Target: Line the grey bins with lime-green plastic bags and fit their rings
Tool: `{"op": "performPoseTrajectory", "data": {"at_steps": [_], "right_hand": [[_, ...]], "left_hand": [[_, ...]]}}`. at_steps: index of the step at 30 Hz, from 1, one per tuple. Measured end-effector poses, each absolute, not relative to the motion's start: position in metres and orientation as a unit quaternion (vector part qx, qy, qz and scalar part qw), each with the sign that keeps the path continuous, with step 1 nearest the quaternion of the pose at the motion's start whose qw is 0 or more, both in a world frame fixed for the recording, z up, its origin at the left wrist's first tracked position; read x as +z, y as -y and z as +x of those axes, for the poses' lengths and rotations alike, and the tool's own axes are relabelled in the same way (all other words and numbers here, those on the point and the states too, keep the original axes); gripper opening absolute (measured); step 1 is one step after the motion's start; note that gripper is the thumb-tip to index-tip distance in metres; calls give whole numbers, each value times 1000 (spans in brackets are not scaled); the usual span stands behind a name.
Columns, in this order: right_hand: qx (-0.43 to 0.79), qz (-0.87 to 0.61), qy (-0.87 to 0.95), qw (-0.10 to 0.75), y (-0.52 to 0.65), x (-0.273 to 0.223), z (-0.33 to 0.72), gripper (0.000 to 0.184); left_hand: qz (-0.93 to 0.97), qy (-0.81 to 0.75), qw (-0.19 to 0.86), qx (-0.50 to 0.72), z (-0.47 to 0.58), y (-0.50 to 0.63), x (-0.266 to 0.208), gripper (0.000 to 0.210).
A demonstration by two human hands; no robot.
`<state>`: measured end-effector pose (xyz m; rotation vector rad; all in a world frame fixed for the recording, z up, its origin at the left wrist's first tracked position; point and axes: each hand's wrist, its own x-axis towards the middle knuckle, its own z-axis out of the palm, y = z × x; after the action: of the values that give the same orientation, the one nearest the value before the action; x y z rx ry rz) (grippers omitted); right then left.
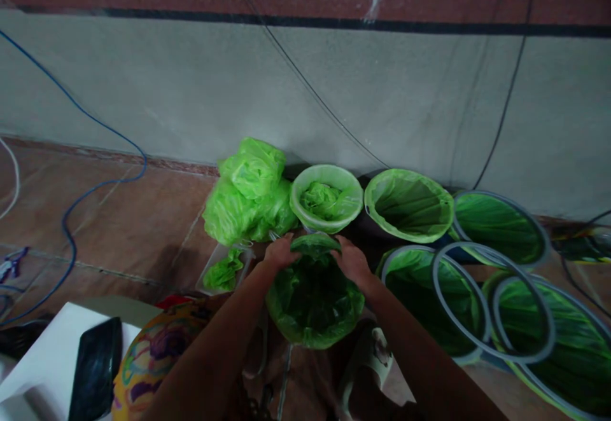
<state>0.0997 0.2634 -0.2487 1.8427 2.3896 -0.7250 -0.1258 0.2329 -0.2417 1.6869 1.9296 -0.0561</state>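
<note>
Between my feet stands a bin lined with a thin green plastic bag (305, 335), its mouth facing up toward me. My left hand (280, 252) is closed on the far left edge of the bag, and my right hand (352, 259) grips the far right edge. A fold of the green plastic stretches between the two hands at the rim. Some fingertips are hidden behind the plastic. Just beyond my hands sits a white-rimmed bin (327, 225) with crumpled green plastic (321, 200) inside.
Bulging green bags (248, 198) lie by the wall, near a clear tray (245, 268). To the right are a lined bin (409, 238) and several more, with a loose grey ring (548, 332) across two. A blue cable (71, 236) and a phone (95, 370) are at left.
</note>
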Motion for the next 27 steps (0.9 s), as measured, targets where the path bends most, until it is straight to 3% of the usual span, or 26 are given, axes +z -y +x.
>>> {"op": "performPoseTrajectory", "data": {"at_steps": [2,4,10,19,22,27], "right_hand": [[-205,584,-784,-46,-265,-242,91,43],[-190,550,-809,-85,-269,-237,79,40],[-237,524,-816,49,-283,-240,65,34],[-227,719,-655,43,-236,-250,106,29],[-210,754,-622,-3,-216,-251,112,36],[-150,695,-684,-161,-237,-244,107,41]], "left_hand": [[621,-723,301,17,-127,-237,-235,76],[603,-738,299,41,-128,-239,-228,74],[517,-816,249,67,-132,-214,-214,48],[506,-826,209,134,-129,-192,-219,46],[518,-816,211,146,-121,-202,-215,41],[596,-774,181,115,-99,-217,-220,37]]}}
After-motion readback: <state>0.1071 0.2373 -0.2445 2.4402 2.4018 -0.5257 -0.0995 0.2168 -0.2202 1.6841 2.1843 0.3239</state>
